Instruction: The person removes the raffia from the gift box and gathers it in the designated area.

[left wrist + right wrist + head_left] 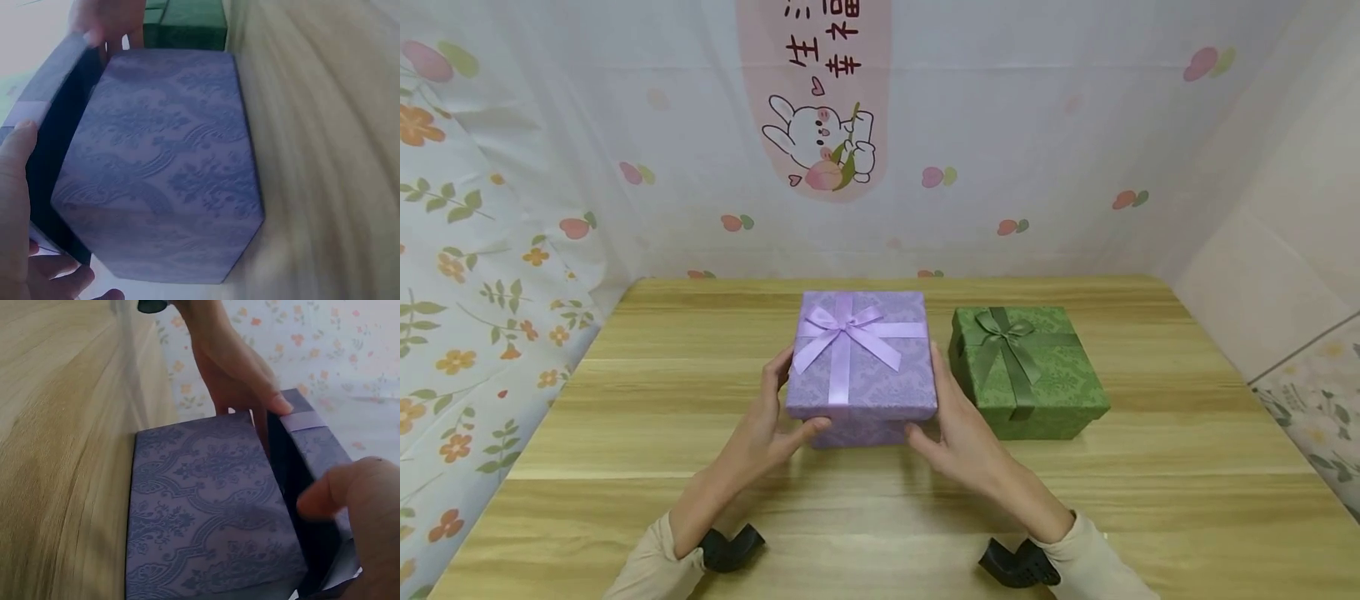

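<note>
A purple patterned gift box (868,433) sits on the table under its lid (891,383), which bears a lilac ribbon and bow (844,327). My left hand (762,437) grips the lid's left side, with its thumb at the front edge. On the right side, my right hand (962,437) holds the same lid, its thumb by the front right corner. Both wrist views show the lid (56,81) raised off the box body (200,500), a dark gap between them. The inside of the box is hidden.
Close by on the right stands a green gift box (1071,375) with a green ribbon and bow. The wood-grain table (865,517) ends at the back against a white printed cloth (1015,117). A flowered cloth (482,292) hangs at left.
</note>
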The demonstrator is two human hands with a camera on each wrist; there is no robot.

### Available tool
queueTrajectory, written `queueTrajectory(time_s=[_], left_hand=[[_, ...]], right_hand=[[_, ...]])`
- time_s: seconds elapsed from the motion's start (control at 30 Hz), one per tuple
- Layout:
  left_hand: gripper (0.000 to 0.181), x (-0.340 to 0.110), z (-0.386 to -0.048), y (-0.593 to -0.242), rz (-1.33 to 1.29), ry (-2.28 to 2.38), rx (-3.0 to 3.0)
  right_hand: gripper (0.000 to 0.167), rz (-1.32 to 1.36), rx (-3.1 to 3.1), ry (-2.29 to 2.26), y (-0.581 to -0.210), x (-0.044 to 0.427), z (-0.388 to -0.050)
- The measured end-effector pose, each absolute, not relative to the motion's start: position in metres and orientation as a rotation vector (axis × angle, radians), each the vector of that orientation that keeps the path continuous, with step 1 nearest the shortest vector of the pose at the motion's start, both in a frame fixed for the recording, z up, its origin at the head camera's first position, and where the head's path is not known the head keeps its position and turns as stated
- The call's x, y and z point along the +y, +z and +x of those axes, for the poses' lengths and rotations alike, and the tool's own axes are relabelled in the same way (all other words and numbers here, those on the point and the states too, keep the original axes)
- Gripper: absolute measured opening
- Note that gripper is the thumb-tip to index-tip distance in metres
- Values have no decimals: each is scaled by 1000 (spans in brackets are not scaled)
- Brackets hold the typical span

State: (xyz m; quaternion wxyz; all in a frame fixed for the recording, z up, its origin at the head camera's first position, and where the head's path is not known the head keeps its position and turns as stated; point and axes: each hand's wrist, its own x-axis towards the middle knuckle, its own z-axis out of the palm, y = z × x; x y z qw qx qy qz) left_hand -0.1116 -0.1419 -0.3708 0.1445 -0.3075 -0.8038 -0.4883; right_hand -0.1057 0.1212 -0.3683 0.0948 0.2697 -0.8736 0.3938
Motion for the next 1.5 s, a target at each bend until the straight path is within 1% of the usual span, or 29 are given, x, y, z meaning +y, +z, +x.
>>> queueTrajectory(time_s=[0.07, 0.17, 0.37, 0.57, 0.8, 0.87, 1.03, 1.1, 1.23, 1.33, 1.5], left_hand=[[91, -145, -116, -376, -881, -1401, -2326], [95, -150, -121, -384, -873, -1394, -2350], [92, -154, -120, -380, -887, -1397, -2334], [88, -154, -118, -375, -915, -1417, -2294], [95, -153, -118, -370, -1010, -1413, -2257], [89, -155, -118, -368, -1039, -1392, -2260], [69, -163, -122, -360, -1137, -1249, -2178], [59, -165, -122, -355, -1163, -1104, -2134], [36, -164, -119, -343, -1237, -654, -1995], [30, -159, -115, -335, -1272, -444, -1888], [27, -157, -112, -331, -1269, -415, -1854]], right_hand=[[102, 831, -2567, 1122, -367, 120, -104], [97, 871, -2529, 1003, -365, 120, -103], [88, 875, -2597, 854, -353, 124, -97], [86, 923, -2568, 1015, -343, 128, -94], [87, 939, -2504, 1111, -335, 136, -96], [88, 946, -2502, 1137, -333, 139, -96], [88, 970, -2493, 1244, -329, 144, -96], [87, 984, -2489, 1280, -327, 144, -96], [87, 989, -2497, 1292, -326, 145, -95], [88, 962, -2525, 1278, -325, 148, -95], [86, 950, -2555, 1206, -324, 152, -97]])
